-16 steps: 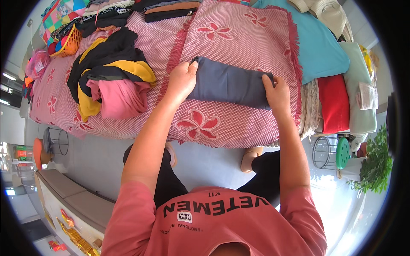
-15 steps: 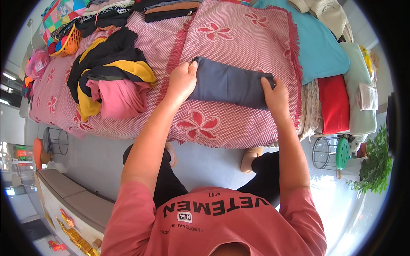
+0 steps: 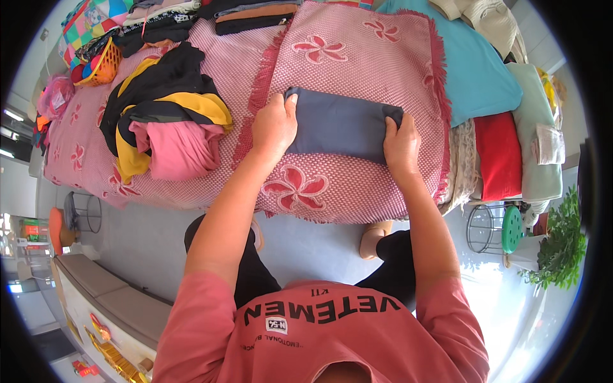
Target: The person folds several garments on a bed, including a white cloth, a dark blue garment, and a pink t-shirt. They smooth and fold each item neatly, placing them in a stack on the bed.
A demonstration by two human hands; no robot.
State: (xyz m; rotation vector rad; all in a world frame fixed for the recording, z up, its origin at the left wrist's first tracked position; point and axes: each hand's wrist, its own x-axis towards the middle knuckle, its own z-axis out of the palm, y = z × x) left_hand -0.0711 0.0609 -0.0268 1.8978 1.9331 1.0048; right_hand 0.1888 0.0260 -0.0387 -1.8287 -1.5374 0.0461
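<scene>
A folded dark grey-blue garment (image 3: 338, 124) lies flat on a pink fringed cloth with flower patterns (image 3: 357, 57) spread over the table. My left hand (image 3: 276, 124) grips the garment's left end, thumb on top. At the right end my right hand (image 3: 400, 143) holds the near corner, fingers curled over the fold. Both forearms reach up from the lower edge.
A heap of black, yellow and pink clothes (image 3: 163, 115) lies left of the cloth. Folded teal (image 3: 479, 70), red (image 3: 501, 153) and pale green (image 3: 536, 127) fabrics are stacked at the right. An orange basket (image 3: 102, 64) sits far left; a wire stool (image 3: 495, 230) and plant (image 3: 562, 246) stand right.
</scene>
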